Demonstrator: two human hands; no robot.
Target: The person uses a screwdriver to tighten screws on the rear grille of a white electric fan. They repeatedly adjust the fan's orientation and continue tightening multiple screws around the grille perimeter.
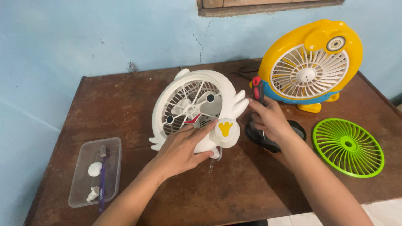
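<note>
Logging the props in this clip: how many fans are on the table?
2. A white fan at the table's middle, steadied by the left hand; a yellow fan stands at the back right. The loose green grille is only a cover.

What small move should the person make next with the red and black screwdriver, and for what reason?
Probably bring the red and black screwdriver down to the white bird-shaped plastic fan. The right hand holds the tool upright beside the fan, its tip apart from it, while the left hand already steadies the fan's lower front. Which screw to take cannot be told from here.
</note>
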